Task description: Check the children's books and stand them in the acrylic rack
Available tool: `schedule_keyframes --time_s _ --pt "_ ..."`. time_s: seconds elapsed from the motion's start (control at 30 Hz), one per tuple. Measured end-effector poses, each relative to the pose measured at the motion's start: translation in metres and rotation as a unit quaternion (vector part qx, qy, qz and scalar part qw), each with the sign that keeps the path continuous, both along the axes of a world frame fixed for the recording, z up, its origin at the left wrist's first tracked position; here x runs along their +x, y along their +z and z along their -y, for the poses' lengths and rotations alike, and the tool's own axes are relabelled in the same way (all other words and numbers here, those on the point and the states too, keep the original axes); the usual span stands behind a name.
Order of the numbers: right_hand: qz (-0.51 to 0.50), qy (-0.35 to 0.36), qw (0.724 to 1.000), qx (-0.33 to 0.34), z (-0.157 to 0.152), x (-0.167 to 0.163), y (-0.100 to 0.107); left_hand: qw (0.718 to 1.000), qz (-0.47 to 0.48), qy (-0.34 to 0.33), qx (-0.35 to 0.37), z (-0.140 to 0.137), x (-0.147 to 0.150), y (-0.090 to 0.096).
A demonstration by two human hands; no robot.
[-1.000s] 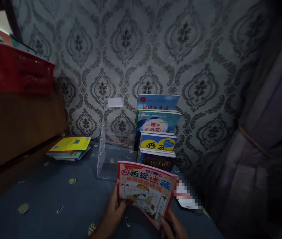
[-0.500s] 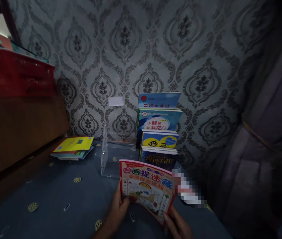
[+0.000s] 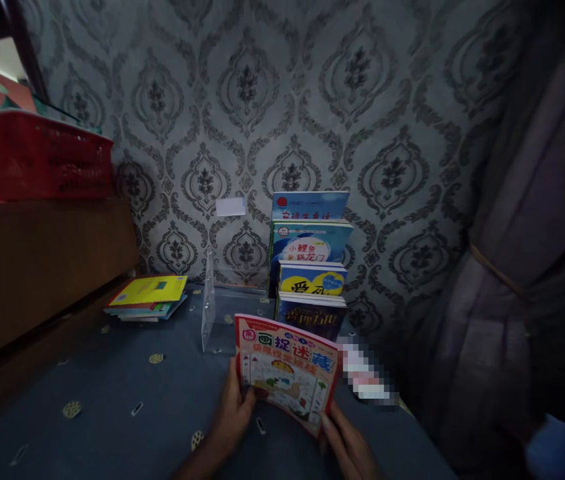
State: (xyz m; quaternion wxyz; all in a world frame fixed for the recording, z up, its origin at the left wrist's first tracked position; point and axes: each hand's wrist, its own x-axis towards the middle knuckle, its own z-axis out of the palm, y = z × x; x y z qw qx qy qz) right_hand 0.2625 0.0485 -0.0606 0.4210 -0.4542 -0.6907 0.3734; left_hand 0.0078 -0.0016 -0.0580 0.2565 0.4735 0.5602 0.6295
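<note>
A red-bordered picture book (image 3: 287,373) with colourful Chinese characters on its cover is held up, slightly curved, between my two hands. My left hand (image 3: 236,408) grips its left edge, thumb on the front cover. At the lower right corner, my right hand (image 3: 345,437) pinches the book, fingers partly hidden behind it. Just beyond stands a clear acrylic rack (image 3: 208,310). Its right side holds a dark blue book (image 3: 310,317), a yellow and blue book (image 3: 312,279), a blue carp-story book (image 3: 312,241) and a taller light-blue book (image 3: 310,205) in steps.
A stack of books (image 3: 150,292), yellow on top, lies at the left on the dark patterned tablecloth (image 3: 112,387). A red basket (image 3: 42,157) sits on a wooden ledge (image 3: 47,247). Patterned wallpaper (image 3: 247,87) is behind; a tied curtain (image 3: 492,300) hangs right.
The picture book and both hands have shifted slightly left and up in view, as the camera view itself moved a little. Both hands keep their hold on the book.
</note>
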Motion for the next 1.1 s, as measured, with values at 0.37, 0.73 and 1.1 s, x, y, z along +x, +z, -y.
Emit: schedule_keyframes --time_s 0.37,0.73,1.1 --pt "-0.045 -0.025 0.989 0.136 0.008 -0.008 0.028 0.991 -0.136 0.012 0.0 0.015 -0.005 0.044" --pt "-0.047 0.014 0.984 0.169 0.005 -0.019 0.046 0.984 -0.174 0.022 0.01 0.013 -0.016 0.046" --pt "-0.042 0.08 0.974 0.209 -0.018 -0.076 0.063 0.977 -0.175 0.121 0.013 0.0 -0.059 0.042"
